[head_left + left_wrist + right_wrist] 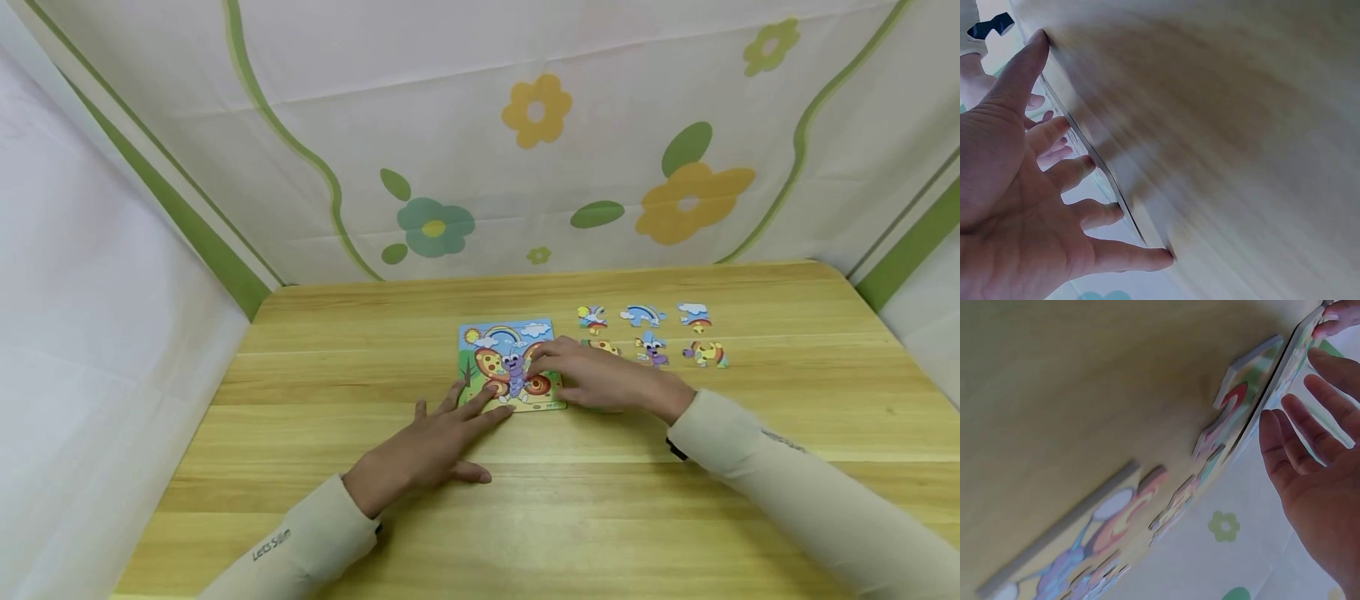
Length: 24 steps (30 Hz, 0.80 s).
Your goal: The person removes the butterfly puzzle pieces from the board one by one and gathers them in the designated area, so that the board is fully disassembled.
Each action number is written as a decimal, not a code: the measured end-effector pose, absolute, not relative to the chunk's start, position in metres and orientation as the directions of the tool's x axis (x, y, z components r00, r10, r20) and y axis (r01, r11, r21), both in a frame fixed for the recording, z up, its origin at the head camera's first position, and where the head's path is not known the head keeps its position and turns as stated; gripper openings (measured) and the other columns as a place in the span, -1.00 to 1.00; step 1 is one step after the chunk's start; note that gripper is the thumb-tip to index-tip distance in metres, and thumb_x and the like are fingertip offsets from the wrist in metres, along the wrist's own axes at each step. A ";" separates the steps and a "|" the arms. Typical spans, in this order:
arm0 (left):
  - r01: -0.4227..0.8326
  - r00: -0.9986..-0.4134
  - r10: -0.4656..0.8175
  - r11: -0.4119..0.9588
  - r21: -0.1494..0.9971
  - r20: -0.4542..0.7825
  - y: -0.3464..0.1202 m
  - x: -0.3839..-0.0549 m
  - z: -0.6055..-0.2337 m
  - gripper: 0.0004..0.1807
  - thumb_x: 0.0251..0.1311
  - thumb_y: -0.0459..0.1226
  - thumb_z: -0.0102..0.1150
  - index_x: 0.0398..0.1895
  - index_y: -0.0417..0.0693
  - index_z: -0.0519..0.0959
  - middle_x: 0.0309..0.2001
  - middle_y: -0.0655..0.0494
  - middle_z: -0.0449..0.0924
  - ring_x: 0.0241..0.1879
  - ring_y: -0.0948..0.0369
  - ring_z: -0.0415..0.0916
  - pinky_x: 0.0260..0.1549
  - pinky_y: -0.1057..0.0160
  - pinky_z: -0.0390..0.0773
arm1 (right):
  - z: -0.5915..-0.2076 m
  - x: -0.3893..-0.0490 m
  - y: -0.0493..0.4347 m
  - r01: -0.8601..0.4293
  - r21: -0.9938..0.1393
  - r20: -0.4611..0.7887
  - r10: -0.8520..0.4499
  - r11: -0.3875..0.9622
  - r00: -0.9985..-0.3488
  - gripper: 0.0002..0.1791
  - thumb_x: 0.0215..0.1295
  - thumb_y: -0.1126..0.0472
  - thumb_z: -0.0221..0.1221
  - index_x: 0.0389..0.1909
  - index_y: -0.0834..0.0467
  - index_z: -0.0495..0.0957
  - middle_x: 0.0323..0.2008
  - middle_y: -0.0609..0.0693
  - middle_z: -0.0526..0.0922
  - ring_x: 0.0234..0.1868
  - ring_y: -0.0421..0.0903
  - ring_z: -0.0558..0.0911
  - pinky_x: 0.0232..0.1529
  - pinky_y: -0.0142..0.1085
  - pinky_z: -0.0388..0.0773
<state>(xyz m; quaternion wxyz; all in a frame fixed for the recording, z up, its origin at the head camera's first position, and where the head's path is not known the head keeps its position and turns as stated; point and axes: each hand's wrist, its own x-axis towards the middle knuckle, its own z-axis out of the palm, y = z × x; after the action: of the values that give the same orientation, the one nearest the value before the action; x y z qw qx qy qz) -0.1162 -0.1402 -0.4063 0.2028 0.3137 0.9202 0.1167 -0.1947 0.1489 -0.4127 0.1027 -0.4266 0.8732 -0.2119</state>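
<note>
A square puzzle board (480,329) printed with a purple butterfly, a rainbow and a sun lies flat on the table. My left hand (431,446) rests at its lower left, fingers spread; some fingertips touch the picture and the thumb points out over the wood. In the left wrist view the fingertips (1116,214) meet the board's thin edge. Over the board's right side is my right hand (603,375), its fingertips at the butterfly's right wing and covering part of it. The right wrist view shows those fingers (1310,425) lightly bent, with nothing visible between them.
Loose puzzle pieces lie right of the board, among them a rainbow piece (642,315), a cloud piece (694,313), a purple butterfly-head piece (652,350) and a yellow wing piece (707,353). A green-and-red piece (1241,394) sits close beside the board. A flowered curtain (480,150) hangs behind the table.
</note>
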 end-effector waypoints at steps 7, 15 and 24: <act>0.518 -0.724 0.619 0.780 0.351 -0.305 -0.140 -0.116 -0.406 -0.06 0.33 0.12 0.31 0.70 0.36 0.08 0.74 0.17 -0.16 0.66 -0.32 -0.22 0.22 -0.71 0.15 | -0.413 -0.195 0.143 -0.690 -0.438 -0.037 -0.778 0.576 -0.627 -0.57 0.39 0.38 0.25 0.24 0.08 0.64 0.35 0.04 0.54 0.41 0.10 0.47 0.35 0.09 0.51; 0.525 -0.724 0.625 0.774 0.354 -0.294 -0.140 -0.116 -0.406 -0.06 0.33 0.11 0.31 0.70 0.34 0.09 0.74 0.17 -0.16 0.67 -0.31 -0.22 0.22 -0.71 0.16 | -0.412 -0.196 0.141 -0.679 -0.433 -0.067 -0.773 0.592 -0.631 -0.53 0.39 0.39 0.25 0.29 0.06 0.62 0.36 0.04 0.52 0.42 0.09 0.45 0.37 0.08 0.50; 0.528 -0.721 0.630 0.770 0.359 -0.289 -0.140 -0.116 -0.406 -0.06 0.33 0.11 0.31 0.70 0.33 0.09 0.74 0.16 -0.16 0.67 -0.30 -0.24 0.21 -0.71 0.15 | -0.405 -0.201 0.136 -0.681 -0.439 -0.115 -0.789 0.586 -0.604 -0.48 0.38 0.39 0.30 0.34 0.10 0.59 0.33 0.10 0.50 0.38 0.11 0.46 0.31 0.04 0.55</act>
<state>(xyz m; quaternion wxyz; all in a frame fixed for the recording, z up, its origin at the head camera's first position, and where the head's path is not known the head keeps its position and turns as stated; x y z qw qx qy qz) -0.1156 -0.1399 -0.4059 0.2004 0.3149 0.9191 0.1265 -0.2013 0.1363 -0.4054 0.1509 -0.4188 0.8775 -0.1783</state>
